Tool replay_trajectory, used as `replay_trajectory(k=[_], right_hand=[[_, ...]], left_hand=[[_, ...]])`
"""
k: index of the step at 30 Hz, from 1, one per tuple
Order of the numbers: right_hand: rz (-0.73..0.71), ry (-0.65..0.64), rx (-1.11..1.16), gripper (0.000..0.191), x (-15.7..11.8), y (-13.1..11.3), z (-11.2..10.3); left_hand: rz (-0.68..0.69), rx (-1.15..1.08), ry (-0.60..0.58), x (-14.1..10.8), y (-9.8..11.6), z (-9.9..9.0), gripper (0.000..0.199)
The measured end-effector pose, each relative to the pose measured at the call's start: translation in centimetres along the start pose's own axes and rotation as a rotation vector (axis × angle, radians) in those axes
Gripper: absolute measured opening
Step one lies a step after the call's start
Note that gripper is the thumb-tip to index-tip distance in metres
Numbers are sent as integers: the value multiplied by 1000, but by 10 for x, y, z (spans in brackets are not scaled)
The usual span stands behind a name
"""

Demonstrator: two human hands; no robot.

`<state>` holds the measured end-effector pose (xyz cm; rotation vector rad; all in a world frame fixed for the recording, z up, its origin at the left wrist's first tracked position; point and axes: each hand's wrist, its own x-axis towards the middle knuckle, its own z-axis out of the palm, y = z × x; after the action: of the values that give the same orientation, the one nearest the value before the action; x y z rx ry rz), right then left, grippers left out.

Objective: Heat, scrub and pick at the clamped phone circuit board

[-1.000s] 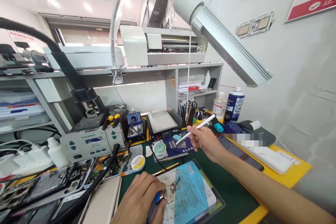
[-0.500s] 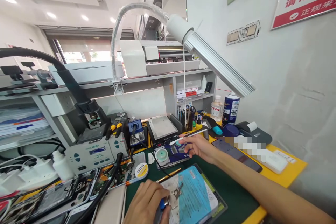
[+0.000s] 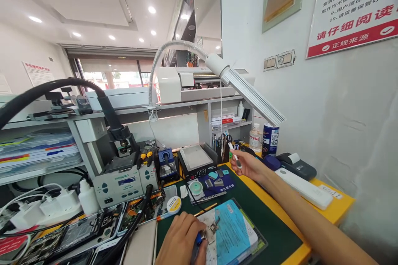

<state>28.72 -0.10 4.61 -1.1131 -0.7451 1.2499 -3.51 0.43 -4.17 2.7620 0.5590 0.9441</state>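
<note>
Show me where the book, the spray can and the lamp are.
Book [image 3: 231, 227]: head view, on the blue part of its cover.
Spray can [image 3: 270, 140]: head view, on the middle of its blue side.
Lamp [image 3: 255, 96]: head view, on the ribbed back of its long head.

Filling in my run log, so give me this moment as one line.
left hand: holds blue-ended object, at blue pad | right hand: holds white pen-like tool, raised

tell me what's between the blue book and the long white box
In the head view, the right forearm crosses between the blue book and long white box, over green mat and yellow tabletop.
</note>
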Motion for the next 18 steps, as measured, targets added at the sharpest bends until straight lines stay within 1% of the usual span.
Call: replay_trajectory(k=[2,5,10,13,18], right_hand=[[18,-6,24,36,8,-11,0],[37,23,30,25,27,-26,1],[54,58,-29,33,61,-44,10],[45,58,-83,34,79,-54,20],[-42,20,-167,36,96,-65,31]], left_hand=[[-7,1,-7,0,1,-1,20],[-17,3,-15,1,1,-1,20],[-25,19,-29,1,-3,4,26],[-30,29,-40,1,-5,5,25],[-40,25,-63,0,-5,4,22]])
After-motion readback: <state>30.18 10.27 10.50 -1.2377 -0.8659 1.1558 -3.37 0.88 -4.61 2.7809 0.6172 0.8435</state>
